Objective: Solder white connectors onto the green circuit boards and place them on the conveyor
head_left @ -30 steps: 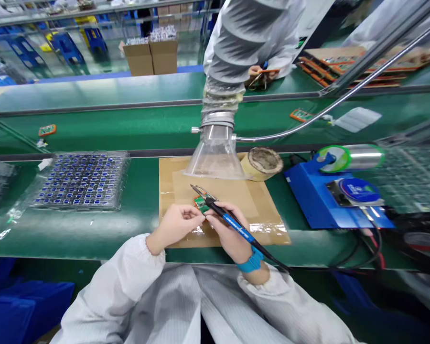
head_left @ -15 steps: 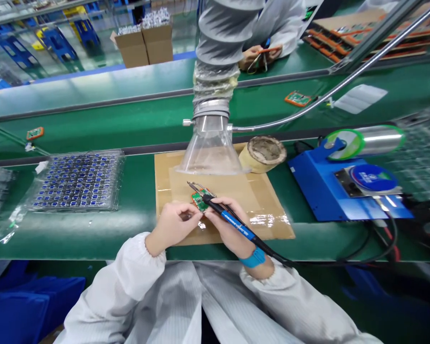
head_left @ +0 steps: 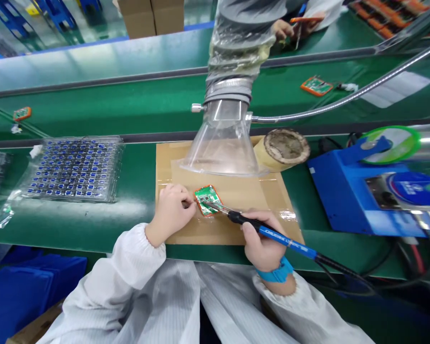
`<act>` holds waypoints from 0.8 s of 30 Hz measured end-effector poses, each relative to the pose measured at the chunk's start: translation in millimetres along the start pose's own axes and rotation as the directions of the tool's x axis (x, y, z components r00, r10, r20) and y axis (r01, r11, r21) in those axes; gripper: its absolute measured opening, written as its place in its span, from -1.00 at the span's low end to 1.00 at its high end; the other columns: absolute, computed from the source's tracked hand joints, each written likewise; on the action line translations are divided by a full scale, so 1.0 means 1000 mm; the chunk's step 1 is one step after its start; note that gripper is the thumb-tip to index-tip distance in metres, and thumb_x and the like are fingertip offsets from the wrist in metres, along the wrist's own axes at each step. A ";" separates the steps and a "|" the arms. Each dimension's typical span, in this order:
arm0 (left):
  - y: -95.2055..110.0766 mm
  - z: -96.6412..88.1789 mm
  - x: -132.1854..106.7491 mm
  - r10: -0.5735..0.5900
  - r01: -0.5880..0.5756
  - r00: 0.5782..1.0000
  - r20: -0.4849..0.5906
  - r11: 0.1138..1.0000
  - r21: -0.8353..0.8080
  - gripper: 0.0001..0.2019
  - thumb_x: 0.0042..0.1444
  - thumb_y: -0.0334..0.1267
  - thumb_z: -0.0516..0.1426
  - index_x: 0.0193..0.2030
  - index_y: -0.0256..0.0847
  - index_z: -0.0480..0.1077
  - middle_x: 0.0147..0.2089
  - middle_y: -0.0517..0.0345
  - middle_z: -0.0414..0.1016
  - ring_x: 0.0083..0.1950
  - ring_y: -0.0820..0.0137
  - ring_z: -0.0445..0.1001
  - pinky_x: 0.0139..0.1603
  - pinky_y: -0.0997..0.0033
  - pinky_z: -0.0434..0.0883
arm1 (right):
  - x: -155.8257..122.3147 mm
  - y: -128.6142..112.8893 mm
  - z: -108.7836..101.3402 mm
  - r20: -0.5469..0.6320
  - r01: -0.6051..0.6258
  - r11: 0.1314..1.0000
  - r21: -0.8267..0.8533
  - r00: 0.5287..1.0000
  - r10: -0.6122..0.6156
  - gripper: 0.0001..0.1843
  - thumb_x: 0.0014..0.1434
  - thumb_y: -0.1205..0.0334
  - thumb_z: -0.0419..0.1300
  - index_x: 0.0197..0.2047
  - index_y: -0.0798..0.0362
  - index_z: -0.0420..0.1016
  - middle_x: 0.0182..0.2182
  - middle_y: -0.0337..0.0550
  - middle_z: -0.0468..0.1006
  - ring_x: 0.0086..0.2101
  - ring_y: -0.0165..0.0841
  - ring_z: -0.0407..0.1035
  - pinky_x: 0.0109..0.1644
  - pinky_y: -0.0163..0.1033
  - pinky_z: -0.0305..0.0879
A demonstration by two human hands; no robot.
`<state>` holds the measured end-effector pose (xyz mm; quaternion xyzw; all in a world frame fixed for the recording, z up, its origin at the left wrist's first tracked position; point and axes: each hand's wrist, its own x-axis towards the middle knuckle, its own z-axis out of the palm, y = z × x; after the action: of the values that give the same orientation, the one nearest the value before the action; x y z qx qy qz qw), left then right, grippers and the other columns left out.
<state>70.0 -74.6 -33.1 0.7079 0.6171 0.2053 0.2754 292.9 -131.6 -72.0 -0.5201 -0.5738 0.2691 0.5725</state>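
Note:
A small green circuit board in an orange frame [head_left: 208, 199] lies on a brown cardboard mat [head_left: 236, 224]. My left hand [head_left: 172, 210] rests on the mat just left of the board, its fingers pinched on a thin item whose tip reaches the board's left edge. I cannot name that item. My right hand [head_left: 262, 241] grips a blue and black soldering iron [head_left: 272, 235]. The iron's metal tip lies across the board's lower right part. A blue strap circles my right wrist.
A clear fume-extraction hood [head_left: 224, 143] hangs over the mat's far edge, beside a tan tape roll [head_left: 283, 149]. A blue soldering station [head_left: 380, 191] stands to the right. A clear tray of blue parts [head_left: 71, 167] lies left. Another person's hands [head_left: 290, 26] work beyond the green conveyor belt.
The board has gone from being held up between my hands to lying on the mat. My right hand slid right and down along the iron. The view tilted down.

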 end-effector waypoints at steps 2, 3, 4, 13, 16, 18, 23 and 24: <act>0.001 -0.002 0.001 -0.017 0.017 1.000 0.017 1.000 -0.002 -0.81 0.08 -0.42 0.27 -0.53 -0.19 0.47 -0.27 0.16 0.58 -0.09 0.26 0.43 -0.02 0.16 0.28 | -0.001 0.000 0.000 0.063 0.002 0.999 -0.032 0.998 0.000 -0.93 0.26 0.22 0.32 -0.17 -0.03 0.57 -0.29 -0.17 0.62 -0.32 -0.29 0.55 -0.26 -0.24 0.47; 0.001 -0.003 0.002 -0.026 0.026 0.999 0.027 1.000 0.001 -0.81 0.08 -0.42 0.28 -0.53 -0.19 0.47 -0.27 0.16 0.58 -0.09 0.26 0.43 -0.02 0.15 0.27 | -0.001 0.000 0.000 0.085 0.002 0.999 -0.048 0.996 0.002 -0.92 0.24 0.24 0.33 -0.16 -0.04 0.57 -0.28 -0.17 0.62 -0.32 -0.29 0.55 -0.26 -0.24 0.47; 0.002 -0.004 0.003 -0.034 0.034 0.999 0.039 0.999 0.004 -0.81 0.08 -0.41 0.28 -0.53 -0.19 0.47 -0.27 0.16 0.58 -0.09 0.26 0.43 -0.02 0.15 0.26 | 0.000 0.000 0.000 0.102 0.004 0.998 -0.059 0.995 0.002 -0.90 0.23 0.25 0.33 -0.15 -0.04 0.57 -0.28 -0.17 0.62 -0.31 -0.29 0.55 -0.26 -0.24 0.46; 0.004 -0.008 0.006 -0.057 0.057 0.995 0.087 0.998 0.000 -0.81 0.08 -0.41 0.28 -0.53 -0.19 0.48 -0.26 0.19 0.58 -0.10 0.28 0.42 0.01 0.14 0.26 | 0.004 -0.006 0.003 0.150 0.040 0.998 -0.051 0.988 -0.032 -0.88 0.22 0.28 0.31 -0.15 -0.04 0.53 -0.32 -0.22 0.59 -0.31 -0.33 0.53 -0.22 -0.26 0.46; 0.005 -0.008 0.006 -0.060 0.061 0.994 0.087 0.998 -0.001 -0.81 0.08 -0.41 0.28 -0.53 -0.18 0.47 -0.27 0.18 0.58 -0.09 0.27 0.42 0.02 0.13 0.26 | 0.005 -0.007 0.002 0.156 0.043 0.998 -0.054 0.987 -0.034 -0.90 0.22 0.27 0.32 -0.17 -0.04 0.53 -0.32 -0.21 0.59 -0.31 -0.32 0.53 -0.22 -0.25 0.46; 0.005 -0.008 0.006 -0.055 0.056 0.995 0.082 0.998 -0.004 -0.81 0.07 -0.42 0.28 -0.54 -0.18 0.47 -0.27 0.18 0.58 -0.09 0.27 0.42 0.01 0.13 0.26 | 0.005 -0.008 0.002 0.157 0.040 0.997 -0.061 0.987 -0.030 -0.90 0.22 0.27 0.32 -0.17 -0.04 0.53 -0.33 -0.20 0.59 -0.32 -0.30 0.53 -0.23 -0.23 0.46; 0.004 -0.007 0.007 -0.041 0.042 0.997 0.068 0.999 -0.008 -0.80 0.06 -0.42 0.28 -0.54 -0.18 0.47 -0.28 0.18 0.58 -0.11 0.26 0.43 0.00 0.13 0.27 | 0.007 -0.009 0.004 0.151 0.043 0.997 -0.070 0.988 -0.032 -0.92 0.23 0.24 0.30 -0.18 -0.05 0.52 -0.35 -0.18 0.60 -0.34 -0.26 0.54 -0.27 -0.19 0.49; 0.003 -0.007 0.006 -0.038 0.039 0.997 0.067 0.999 -0.009 -0.80 0.06 -0.42 0.28 -0.54 -0.18 0.47 -0.28 0.18 0.58 -0.11 0.26 0.43 0.00 0.13 0.27 | 0.007 -0.009 0.004 0.150 0.046 0.997 -0.069 0.988 -0.035 -0.92 0.23 0.24 0.30 -0.18 -0.05 0.52 -0.35 -0.17 0.60 -0.34 -0.26 0.54 -0.28 -0.19 0.49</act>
<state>69.2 -67.5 -25.9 0.7010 0.6199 0.1793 0.3035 287.8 -126.8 -61.7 -0.5074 -0.6346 0.2745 0.5142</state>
